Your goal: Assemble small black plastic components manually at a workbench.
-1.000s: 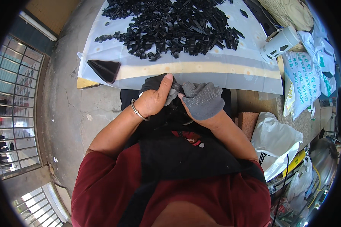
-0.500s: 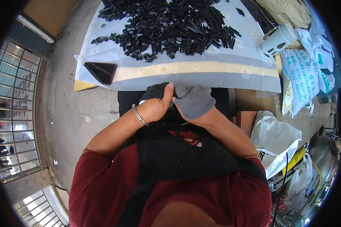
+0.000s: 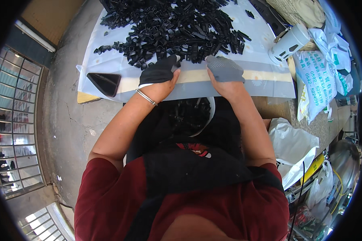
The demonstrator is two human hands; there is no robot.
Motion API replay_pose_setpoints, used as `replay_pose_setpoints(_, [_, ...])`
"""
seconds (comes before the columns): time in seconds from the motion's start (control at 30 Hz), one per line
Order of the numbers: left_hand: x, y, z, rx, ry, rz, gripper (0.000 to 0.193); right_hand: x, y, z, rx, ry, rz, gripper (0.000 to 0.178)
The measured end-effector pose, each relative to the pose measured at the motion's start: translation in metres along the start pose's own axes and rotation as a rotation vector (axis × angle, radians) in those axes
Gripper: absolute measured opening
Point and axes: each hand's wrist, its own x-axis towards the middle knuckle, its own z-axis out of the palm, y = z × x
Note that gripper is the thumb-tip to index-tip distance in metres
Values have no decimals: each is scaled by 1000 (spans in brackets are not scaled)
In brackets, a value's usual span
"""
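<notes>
A heap of small black plastic clip-like pieces [image 3: 165, 34] covers the far part of the table. At its near edge is my left hand [image 3: 159, 74], in a black fingerless glove. Its thumb and index finger are apart, with a black piece beside the fingertips; whether it is touched I cannot tell. My right hand [image 3: 226, 71], in a grey dotted glove, reaches the heap's near right edge. Its thumb and fingertip stand apart with nothing visible between them; its other fingers are hidden. Below my hands, a white-rimmed tub [image 3: 212, 114] in my lap holds more black pieces.
A dark phone [image 3: 104, 83] lies at the table's near left corner on the pale table cover [image 3: 265, 82]. To the right stand a white tumbler [image 3: 288, 44] and a printed plastic bag [image 3: 315, 84]. A white bag [image 3: 291, 144] hangs lower right.
Both hands were together above my lap, hiding the tub. They have moved forward and apart to the heap's near edge, and the tub now shows.
</notes>
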Motion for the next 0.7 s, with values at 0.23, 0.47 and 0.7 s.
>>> replay_pose_setpoints(0.23, [23, 1, 26, 131, -96, -41, 30, 30, 7, 16, -153, -232, 135, 25])
replay_pose_setpoints(0.47, [25, -8, 27, 79, -73, -60, 29, 5, 12, 15, -183, -141, 154, 21])
replay_pose_setpoints(0.7, [39, -9, 29, 131, -115, -71, 27, -6, 13, 9, -142, 5, 203, 29])
